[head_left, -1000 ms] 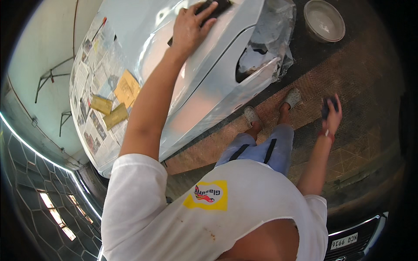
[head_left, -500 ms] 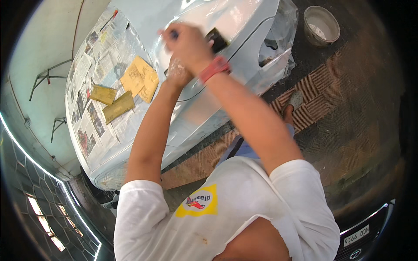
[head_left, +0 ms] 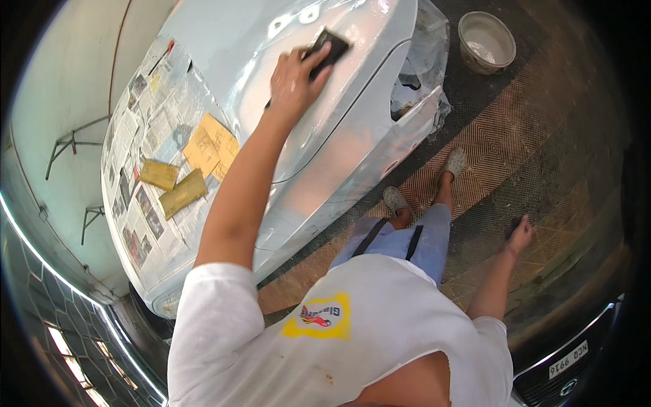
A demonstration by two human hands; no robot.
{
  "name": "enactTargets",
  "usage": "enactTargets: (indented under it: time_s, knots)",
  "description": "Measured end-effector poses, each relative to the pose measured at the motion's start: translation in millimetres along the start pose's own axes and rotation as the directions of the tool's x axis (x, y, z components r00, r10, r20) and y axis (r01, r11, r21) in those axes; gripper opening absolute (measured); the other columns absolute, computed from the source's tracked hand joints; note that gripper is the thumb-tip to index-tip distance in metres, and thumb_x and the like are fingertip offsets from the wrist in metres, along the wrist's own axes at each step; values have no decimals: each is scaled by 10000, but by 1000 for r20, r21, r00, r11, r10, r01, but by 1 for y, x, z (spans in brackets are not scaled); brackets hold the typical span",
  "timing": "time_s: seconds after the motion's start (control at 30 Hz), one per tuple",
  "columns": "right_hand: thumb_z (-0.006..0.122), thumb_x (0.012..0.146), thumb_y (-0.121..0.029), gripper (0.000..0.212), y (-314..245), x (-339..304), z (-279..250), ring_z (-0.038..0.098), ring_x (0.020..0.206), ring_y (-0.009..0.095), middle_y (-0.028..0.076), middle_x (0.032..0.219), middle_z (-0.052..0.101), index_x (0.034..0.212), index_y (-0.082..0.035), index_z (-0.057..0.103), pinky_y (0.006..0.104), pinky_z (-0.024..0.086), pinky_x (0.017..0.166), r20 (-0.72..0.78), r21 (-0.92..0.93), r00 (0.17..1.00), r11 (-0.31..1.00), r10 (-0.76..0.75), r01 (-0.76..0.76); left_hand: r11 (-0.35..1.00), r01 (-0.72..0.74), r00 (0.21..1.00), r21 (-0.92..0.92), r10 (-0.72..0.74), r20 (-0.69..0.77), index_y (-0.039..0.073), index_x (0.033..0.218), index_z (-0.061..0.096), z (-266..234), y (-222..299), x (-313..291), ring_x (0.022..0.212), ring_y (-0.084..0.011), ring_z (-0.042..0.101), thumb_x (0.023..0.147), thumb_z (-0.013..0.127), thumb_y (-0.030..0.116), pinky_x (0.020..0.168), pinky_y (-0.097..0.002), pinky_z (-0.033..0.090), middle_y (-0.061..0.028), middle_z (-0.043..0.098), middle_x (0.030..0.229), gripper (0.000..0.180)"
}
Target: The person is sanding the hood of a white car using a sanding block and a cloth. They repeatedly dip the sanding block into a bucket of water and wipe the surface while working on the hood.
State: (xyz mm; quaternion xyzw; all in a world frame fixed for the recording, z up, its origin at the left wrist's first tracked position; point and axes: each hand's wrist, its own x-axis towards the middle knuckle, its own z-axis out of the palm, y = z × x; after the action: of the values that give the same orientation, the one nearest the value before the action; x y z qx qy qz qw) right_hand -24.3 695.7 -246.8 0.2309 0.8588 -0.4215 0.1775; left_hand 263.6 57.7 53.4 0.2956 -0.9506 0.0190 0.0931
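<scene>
With fingers bent over its edge, my left hand [head_left: 293,85] grips a dark sanding block [head_left: 329,51]. The block rests on the wet, glossy pale body panel of a car [head_left: 313,122], over a pinkish patch. Part of the block is hidden by my fingers. My right hand [head_left: 521,235] hangs out to the right, away from the car and above the floor. Its fingers are closed around a small dark thing [head_left: 511,226], too small to make out.
Newspaper masking [head_left: 146,115] covers the panel's left side. On it lie orange-yellow sheets [head_left: 207,148] and two yellowish pads [head_left: 183,194]. A bucket [head_left: 485,47] of whitish water stands by the plastic-lined opening [head_left: 420,78]. Another vehicle's dark front [head_left: 563,366] is at lower right.
My right hand has left the panel beside my left hand and swung down to the far right. The left hand still holds the sanding block on the panel. The view has shifted slightly.
</scene>
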Motion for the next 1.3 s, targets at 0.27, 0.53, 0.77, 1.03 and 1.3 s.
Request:
enactTargets:
  time_s: [0.27,0.53,0.77,1.03,1.3]
  knots:
    - [659,1052,-509,673,185,-123,-128,681,1269,387,236,1404,708,1425,52,678,465,496,1115,42,-435,867,790,497,-432,996,-31,984,81,17,175,336,1441,743,-50,21,-110,1144,-345,661,883,896,278,1003,-460,577,-97,691,1403,581]
    - [663,1018,-515,666,203,-58,-133,671,1274,414,251,1396,716,1379,43,712,477,485,1111,111,-650,954,746,278,-141,996,-6,999,93,9,-39,318,1457,721,22,47,43,1090,-368,641,965,803,336,959,-473,574,-128,686,1290,499]
    - [698,1008,-529,597,145,-21,-87,715,1136,369,213,1216,781,1187,35,778,459,517,1021,86,-475,993,880,74,-25,989,-29,996,145,17,86,337,1462,729,-22,45,-99,1106,-346,654,878,895,302,970,-449,568,-108,697,1365,607]
    - [685,1042,-549,612,142,-30,-66,675,1226,329,177,1349,718,1323,-7,732,457,484,1104,145,-475,966,871,215,-122,989,-64,998,131,62,20,311,1408,763,-15,52,-35,1049,-344,663,897,869,284,926,-445,578,-107,712,1297,522]
    - [736,1015,-529,567,177,-35,-63,673,1213,326,173,1327,723,1264,-20,742,461,482,1098,140,-404,970,906,201,-129,983,-126,992,131,124,24,345,1448,732,-20,48,-118,1006,-343,664,860,904,262,909,-452,576,-119,700,1345,619]
